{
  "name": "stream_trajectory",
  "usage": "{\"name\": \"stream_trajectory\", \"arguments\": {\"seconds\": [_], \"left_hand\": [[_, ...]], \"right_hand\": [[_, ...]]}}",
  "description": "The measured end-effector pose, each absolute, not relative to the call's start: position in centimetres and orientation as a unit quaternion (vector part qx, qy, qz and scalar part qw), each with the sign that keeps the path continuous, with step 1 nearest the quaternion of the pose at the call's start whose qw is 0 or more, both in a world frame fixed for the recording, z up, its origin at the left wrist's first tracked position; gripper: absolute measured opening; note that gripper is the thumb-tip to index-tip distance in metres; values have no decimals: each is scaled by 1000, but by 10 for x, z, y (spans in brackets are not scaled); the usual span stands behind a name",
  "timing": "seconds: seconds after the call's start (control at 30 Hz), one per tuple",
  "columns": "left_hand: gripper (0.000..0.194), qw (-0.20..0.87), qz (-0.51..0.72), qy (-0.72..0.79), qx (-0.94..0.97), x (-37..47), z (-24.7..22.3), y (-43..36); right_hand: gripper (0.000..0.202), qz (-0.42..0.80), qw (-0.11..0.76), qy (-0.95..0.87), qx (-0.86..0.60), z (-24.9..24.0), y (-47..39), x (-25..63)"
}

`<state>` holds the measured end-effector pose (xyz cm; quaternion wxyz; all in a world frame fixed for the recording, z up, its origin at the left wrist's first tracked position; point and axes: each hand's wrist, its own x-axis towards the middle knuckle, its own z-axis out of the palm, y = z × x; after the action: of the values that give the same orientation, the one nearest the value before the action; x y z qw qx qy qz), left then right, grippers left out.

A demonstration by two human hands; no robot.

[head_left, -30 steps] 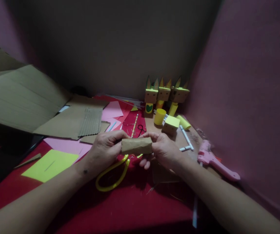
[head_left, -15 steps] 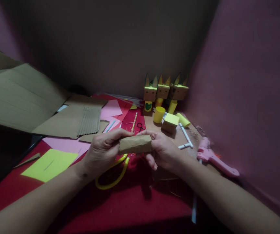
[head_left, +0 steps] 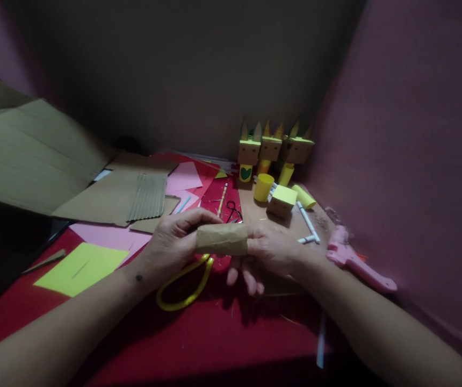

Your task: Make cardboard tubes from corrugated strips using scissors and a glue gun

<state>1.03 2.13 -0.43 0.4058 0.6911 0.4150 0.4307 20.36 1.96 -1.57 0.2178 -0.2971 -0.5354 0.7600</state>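
- Red table [head_left: 199, 344] beneath both hands
- Left hand [head_left: 174, 239]: closed on 1 end of cardboard piece [head_left: 222, 239]
- Right hand [head_left: 269, 247]: pinching its other end

Grey wall [head_left: 174, 70], standing behind; pink wall [head_left: 424, 134], rising at right; red-topped table [head_left: 199, 344], spreading below; light, falling dimly.
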Motion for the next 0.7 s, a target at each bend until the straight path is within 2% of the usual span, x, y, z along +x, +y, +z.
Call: {"name": "stream_trajectory", "arguments": {"seconds": [0.1,0.2,0.33,0.5,0.7], "left_hand": [[16,418,428,437,671,9,-6,25],[22,497,432,445,607,8,-9,31],[27,558,421,428,572,7,-12,35],[23,552,410,427,587,7,-14,33],[20,522,411,430,612,9,-9,30]], "right_hand": [[24,777,331,-472,-254,-19,24,201],[24,770,403,-446,-214,-18,23,200],[37,707,422,-500,-268,-15,14,196],[28,698,420,-504,-287,-18,12,193],[28,683,428,-510,-299,-22,12,190]]}}
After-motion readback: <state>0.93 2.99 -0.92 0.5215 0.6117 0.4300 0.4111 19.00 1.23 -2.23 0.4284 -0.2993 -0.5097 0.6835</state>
